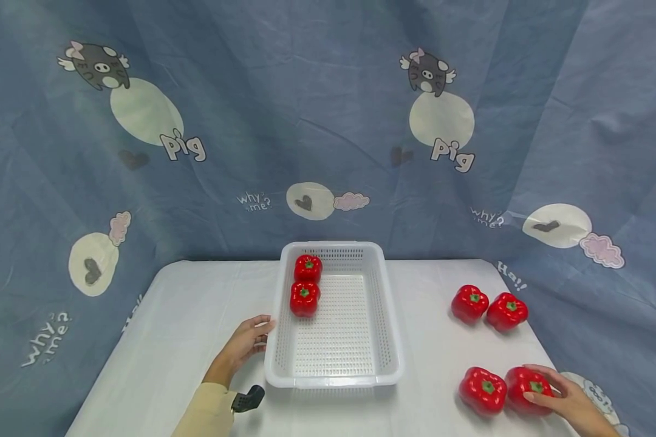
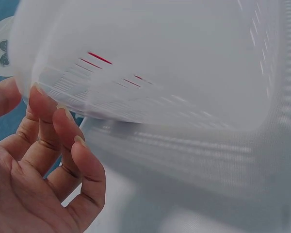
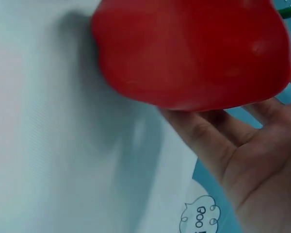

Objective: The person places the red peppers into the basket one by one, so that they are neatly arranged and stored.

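Note:
My right hand (image 1: pixel 565 397) grips a large red bell pepper (image 1: pixel 527 388) at the lower right, thumb on its near side and fingers on its far side. In the right wrist view this pepper (image 3: pixel 194 53) fills the top, fingers (image 3: pixel 203 131) along its underside. Directly left of it sits another red bell pepper (image 1: pixel 483 391). My left hand (image 1: pixel 246 343) pinches the left rim of a white plastic basket (image 1: pixel 390 328), and several fingertips (image 2: pixel 68 124) lie against its outer wall. Inside, two red bell peppers (image 1: pixel 305 298) stand one behind the other along the left wall.
Two more red bell peppers, one left (image 1: pixel 469 303) and one right (image 1: pixel 506 312), stand farther back on the white table (image 1: pixel 426 364). A blue cloth printed with pigs (image 1: pixel 328 121) hangs behind the table. My left wrist wears a black strap (image 1: pixel 248 399).

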Available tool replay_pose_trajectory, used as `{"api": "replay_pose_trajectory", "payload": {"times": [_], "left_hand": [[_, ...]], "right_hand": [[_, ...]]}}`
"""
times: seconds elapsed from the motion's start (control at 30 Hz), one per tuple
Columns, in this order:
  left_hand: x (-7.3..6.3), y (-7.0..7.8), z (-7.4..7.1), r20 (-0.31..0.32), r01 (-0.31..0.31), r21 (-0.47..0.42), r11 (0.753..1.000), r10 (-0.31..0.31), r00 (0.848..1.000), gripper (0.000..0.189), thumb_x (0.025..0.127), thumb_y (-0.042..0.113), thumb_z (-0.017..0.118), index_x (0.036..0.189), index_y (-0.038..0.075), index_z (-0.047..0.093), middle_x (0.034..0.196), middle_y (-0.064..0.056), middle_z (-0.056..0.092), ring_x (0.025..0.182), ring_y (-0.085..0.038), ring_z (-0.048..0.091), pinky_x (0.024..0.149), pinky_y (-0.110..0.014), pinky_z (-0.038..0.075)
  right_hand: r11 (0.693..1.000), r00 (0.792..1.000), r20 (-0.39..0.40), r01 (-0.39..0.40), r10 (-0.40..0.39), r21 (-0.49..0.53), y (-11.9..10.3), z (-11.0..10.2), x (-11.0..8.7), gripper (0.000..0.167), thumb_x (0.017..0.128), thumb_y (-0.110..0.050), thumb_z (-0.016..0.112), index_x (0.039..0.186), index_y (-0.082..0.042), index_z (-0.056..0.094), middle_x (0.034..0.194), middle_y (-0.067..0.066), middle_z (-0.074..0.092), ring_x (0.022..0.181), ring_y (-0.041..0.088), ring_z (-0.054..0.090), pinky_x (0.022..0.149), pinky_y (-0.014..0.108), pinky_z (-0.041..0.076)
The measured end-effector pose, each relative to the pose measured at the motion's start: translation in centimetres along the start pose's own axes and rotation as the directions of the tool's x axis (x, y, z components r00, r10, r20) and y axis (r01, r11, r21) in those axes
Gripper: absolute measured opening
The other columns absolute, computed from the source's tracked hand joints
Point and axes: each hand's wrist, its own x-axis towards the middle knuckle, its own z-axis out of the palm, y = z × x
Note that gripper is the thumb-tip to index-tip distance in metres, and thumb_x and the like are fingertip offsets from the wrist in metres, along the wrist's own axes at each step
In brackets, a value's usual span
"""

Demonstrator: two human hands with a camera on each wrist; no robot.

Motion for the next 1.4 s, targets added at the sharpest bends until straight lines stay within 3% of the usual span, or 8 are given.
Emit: {"api": "replay_pose_trajectory", "payload": {"times": [0.27,0.5,0.73,1.07,1.2,1.4], "left_hand": [[0.2,-0.1,0.0,0.0,-0.003,-0.005,1.0,0.003,1.0,0.038,0.095,0.02,0.058,0.123,-0.006,0.054,0.093,-0.007,0.068,0.079,-0.018,0.061,0.07,-0.031,0.048],[0.2,-0.1,0.1,-0.005,-0.005,-0.001,1.0,0.005,1.0,0.038,0.095,0.021,0.058,0.123,-0.005,0.053,0.093,-0.007,0.068,0.08,-0.017,0.061,0.071,-0.031,0.049],[0.1,-0.1,0.0,-0.005,-0.006,0.002,1.0,0.006,1.0,0.04,0.095,0.022,0.059,0.123,-0.006,0.053,0.094,-0.007,0.067,0.08,-0.018,0.061,0.071,-0.032,0.048],[0.4,-0.2,-0.1,-0.005,-0.002,-0.002,1.0,0.002,1.0,0.039,0.095,0.022,0.058,0.123,-0.005,0.052,0.094,-0.007,0.067,0.08,-0.018,0.061,0.071,-0.032,0.049],[0.2,-0.2,-0.1,-0.005,-0.001,-0.002,1.0,0.001,1.0,0.04,0.096,0.023,0.058,0.124,-0.006,0.052,0.095,-0.007,0.067,0.08,-0.017,0.061,0.071,-0.032,0.048],[0.2,-0.3,0.0,0.006,-0.019,-0.005,1.0,0.019,1.0,0.041,0.096,0.023,0.058,0.124,-0.006,0.051,0.094,-0.007,0.067,0.08,-0.018,0.06,0.071,-0.032,0.048]], "right_hand": [[1.0,0.999,-0.042,-0.004,0.004,-0.006,-0.2,0.4,0.0,0.089,0.088,-0.04,0.068,0.147,0.007,0.02,0.142,0.037,0.023,0.125,0.053,0.024,0.088,0.058,0.047],[0.999,0.999,-0.046,-0.024,0.022,-0.041,-0.2,0.7,-0.3,0.093,0.087,-0.043,0.069,0.146,0.008,0.019,0.139,0.039,0.025,0.123,0.054,0.026,0.091,0.065,0.039],[0.999,0.998,-0.04,-0.046,0.046,0.0,0.1,1.2,-0.4,0.099,0.084,-0.039,0.073,0.148,0.004,0.011,0.141,0.037,0.021,0.124,0.054,0.027,0.09,0.06,0.044],[0.999,0.998,-0.065,-0.004,0.0,-0.052,0.1,0.9,0.1,0.101,0.081,-0.038,0.076,0.145,0.007,0.014,0.138,0.038,0.025,0.122,0.056,0.029,0.087,0.054,0.049],[0.999,0.997,-0.067,0.025,-0.028,-0.043,-0.9,0.5,0.2,0.097,0.083,-0.035,0.075,0.145,0.007,0.014,0.139,0.039,0.025,0.124,0.056,0.03,0.087,0.052,0.05],[0.991,0.99,-0.093,0.098,-0.107,-0.091,-3.2,0.0,-0.2,0.101,0.082,-0.039,0.075,0.148,0.006,0.012,0.144,0.037,0.019,0.128,0.057,0.023,0.092,0.06,0.043]]}}
